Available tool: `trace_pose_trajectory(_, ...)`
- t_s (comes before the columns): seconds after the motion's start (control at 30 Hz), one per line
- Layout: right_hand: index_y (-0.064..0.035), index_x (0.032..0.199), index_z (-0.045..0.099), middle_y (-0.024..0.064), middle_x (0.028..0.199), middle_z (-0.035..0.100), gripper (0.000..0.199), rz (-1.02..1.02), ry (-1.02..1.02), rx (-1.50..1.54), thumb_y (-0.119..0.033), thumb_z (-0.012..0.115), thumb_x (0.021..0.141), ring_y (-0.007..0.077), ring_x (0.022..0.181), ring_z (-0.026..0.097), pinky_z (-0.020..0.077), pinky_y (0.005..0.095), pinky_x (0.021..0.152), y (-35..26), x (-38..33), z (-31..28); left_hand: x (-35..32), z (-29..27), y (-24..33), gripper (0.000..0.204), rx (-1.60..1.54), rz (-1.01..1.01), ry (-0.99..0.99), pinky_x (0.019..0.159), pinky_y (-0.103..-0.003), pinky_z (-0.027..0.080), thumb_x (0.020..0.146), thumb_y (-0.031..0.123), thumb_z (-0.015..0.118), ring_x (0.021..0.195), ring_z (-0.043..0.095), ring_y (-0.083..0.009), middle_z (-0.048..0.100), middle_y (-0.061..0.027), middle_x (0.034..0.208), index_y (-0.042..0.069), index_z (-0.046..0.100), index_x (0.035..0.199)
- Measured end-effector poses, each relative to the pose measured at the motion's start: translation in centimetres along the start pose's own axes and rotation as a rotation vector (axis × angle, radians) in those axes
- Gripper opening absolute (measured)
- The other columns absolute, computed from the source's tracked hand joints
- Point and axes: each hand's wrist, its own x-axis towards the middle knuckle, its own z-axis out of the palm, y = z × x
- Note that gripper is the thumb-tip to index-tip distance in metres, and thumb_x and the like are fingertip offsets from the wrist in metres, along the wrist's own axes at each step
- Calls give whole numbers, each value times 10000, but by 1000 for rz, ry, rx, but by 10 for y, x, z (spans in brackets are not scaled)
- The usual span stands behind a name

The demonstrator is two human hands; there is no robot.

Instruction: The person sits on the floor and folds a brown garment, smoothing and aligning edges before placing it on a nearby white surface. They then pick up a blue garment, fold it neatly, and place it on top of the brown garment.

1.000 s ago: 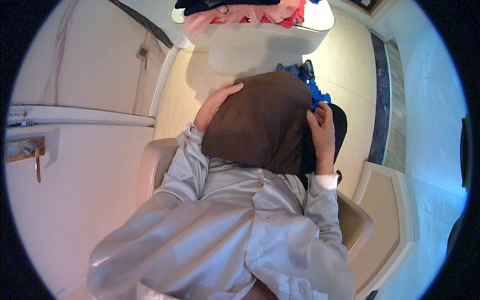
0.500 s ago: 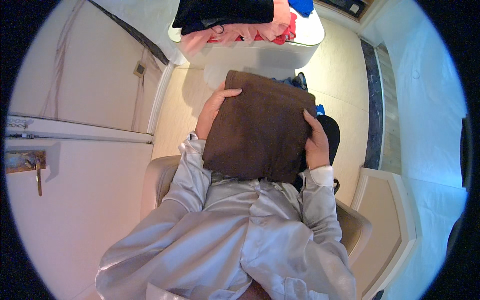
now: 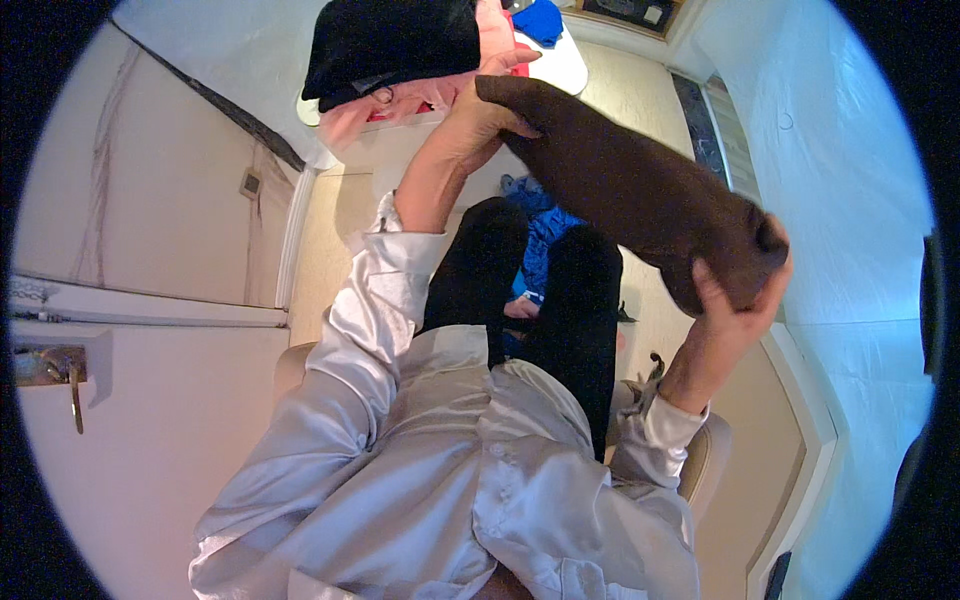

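A folded dark brown cloth garment [image 3: 630,185], its exact kind not clear, is stretched slantwise between my hands above my lap. My left hand [image 3: 478,122] grips its upper left end, thumb on top, close to the clothes pile. Around the lower right end closes my right hand [image 3: 738,300], fingers wrapped behind and thumb in front. The cloth is raised and tilted, showing a narrow band with a dark fold near my right hand. Below it show my knees in black trousers [image 3: 570,300].
A white rounded table [image 3: 565,72] ahead carries a black folded garment [image 3: 390,50], a pink ruffled garment [image 3: 350,120] and a blue cloth [image 3: 540,22]. Blue patterned fabric [image 3: 545,240] lies low between my knees. A white door [image 3: 150,430] with a handle is at left.
The brown garment was flat over my lap; now it is lifted forward and right, and tilted. My left hand moved up toward the table, my right hand outward to the right.
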Motion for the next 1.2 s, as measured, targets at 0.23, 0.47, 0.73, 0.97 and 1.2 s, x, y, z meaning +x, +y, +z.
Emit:
trace_pose_trajectory(0.23, -91, 1238, 623, 80, 1164, 657, 422, -264, -887, -409, -80, 553, 822, 250, 886, 564, 482, 363, 752, -15, -118, 32, -38, -55, -103, 509, -197, -214, -12, 890, -446, 527, 897, 46, 594, 935, 653, -321, 612, -83, 786, 35, 412, 1373)
trace_pose_trajectory(0.47, -55, 1297, 536, 141, 1149, 655, 457, 76, -1362, -104, -16, 577, 844, 345, 976, 604, 505, 421, 881, 3, -153, 53, -109, -94, -150, 423, -433, -364, 271, 860, -424, 564, 938, -46, 468, 944, 651, -327, 609, -105, 791, 10, 408, 1354)
trace_pose_trajectory(0.73, -35, 1253, 574, 182, 1201, 626, 398, 8, -1011, -180, -59, 615, 858, 376, 1092, 580, 465, 448, 965, 33, -119, 34, -89, -124, -110, 470, 115, -456, 698, 678, -342, 562, 809, -103, 537, 811, 691, -271, 673, -151, 904, 5, 480, 1263)
trace_pose_trajectory(0.97, -47, 1339, 531, 171, 1381, 514, 454, -62, -653, -807, -138, 627, 905, 384, 1261, 468, 371, 475, 1061, 83, -107, 3, -104, -45, -79, 410, 1049, -506, 464, 729, -424, 520, 807, 336, 705, 848, 682, -329, 684, -201, 911, -6, 597, 1006)
trace_pose_trajectory(1.2, -70, 1369, 510, 149, 1465, 445, 468, -33, -687, -807, -210, 609, 934, 369, 1334, 412, 312, 494, 1098, 111, -118, 4, -119, -21, -119, 413, 1161, -395, 422, 802, -509, 495, 889, 368, 640, 913, 635, -462, 658, -288, 931, -15, 571, 1028)
